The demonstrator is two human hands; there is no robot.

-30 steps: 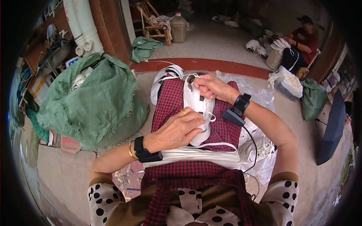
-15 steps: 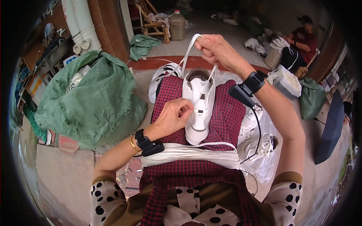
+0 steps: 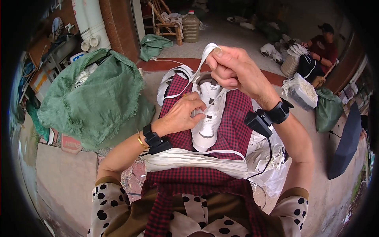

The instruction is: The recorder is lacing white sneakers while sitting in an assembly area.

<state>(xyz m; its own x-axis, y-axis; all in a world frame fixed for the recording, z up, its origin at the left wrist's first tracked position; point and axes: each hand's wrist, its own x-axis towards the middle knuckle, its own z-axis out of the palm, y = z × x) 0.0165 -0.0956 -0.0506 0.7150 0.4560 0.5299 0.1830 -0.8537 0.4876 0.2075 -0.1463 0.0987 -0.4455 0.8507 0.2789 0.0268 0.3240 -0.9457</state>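
Observation:
A white sneaker (image 3: 206,136) lies on the red-and-black checked cloth over my lap, its toe toward me. Raised above its heel end, my right hand (image 3: 239,73) is closed on a flat white shoelace (image 3: 208,50), which loops from the fingers down to the shoe. My left hand (image 3: 182,112) rests against the shoe's left side by the eyelets, thumb and fingers pinched together. What sits between those fingertips is too hidden to make out. A bundle of white laces (image 3: 193,161) stretches across my lap below the toe.
A large green sack (image 3: 94,102) stands at my left. More white shoes (image 3: 266,154) lie in clear plastic to the right, others beyond my knees. A tub of laces (image 3: 302,93), a green bag (image 3: 328,110) and a folded dark umbrella (image 3: 345,144) are farther right. Another person (image 3: 325,49) sits at far right.
My right hand has come lower and a little right, still holding the lace. The left hand has shifted slightly, and a lace loop now hangs out left of the shoe.

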